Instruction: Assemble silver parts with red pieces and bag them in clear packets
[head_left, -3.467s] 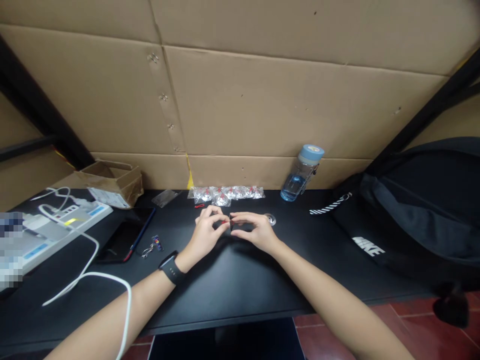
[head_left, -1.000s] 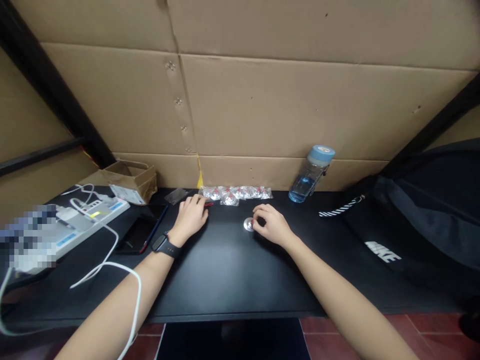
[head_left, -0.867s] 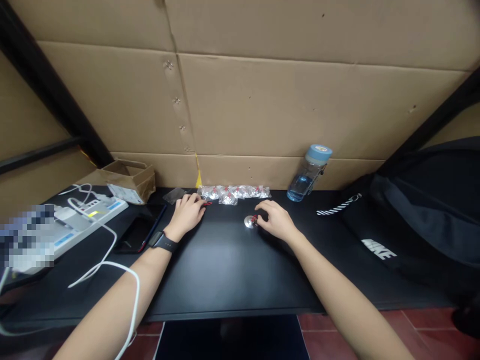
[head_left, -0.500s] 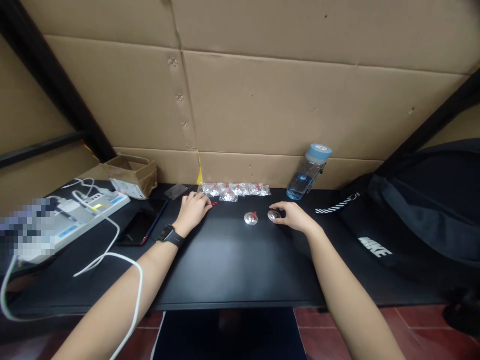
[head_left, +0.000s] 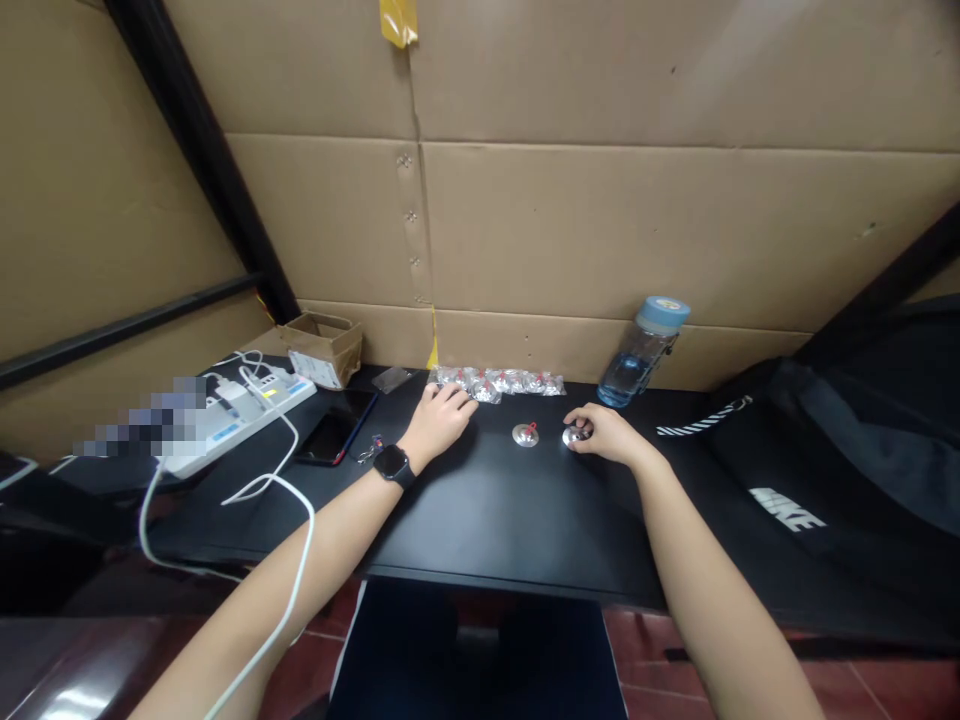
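Note:
My right hand (head_left: 604,435) holds a small silver finger cymbal (head_left: 574,437) by its edges, thumb at the near side and fingers at the far side, low over the black table. Just left of it lies another finger cymbal (head_left: 526,435) with a red cord loop on its dome. My left hand (head_left: 442,420) is palm down with bent fingers at the front left of a row of finger cymbals in clear plastic bags (head_left: 517,382). What lies under its fingers is hidden.
A water bottle (head_left: 643,350) stands at the back right, near a black bag (head_left: 855,480). On the left are a power strip (head_left: 240,430) with white cables, a phone (head_left: 337,428), keys (head_left: 370,450), a small cardboard box (head_left: 322,350) and a clear wrapper (head_left: 393,379).
My left hand has moved right along the table, uncovering the keys; the red loop by its thumb is out of sight. My right hand stays at its cymbal. The camera view has shifted.

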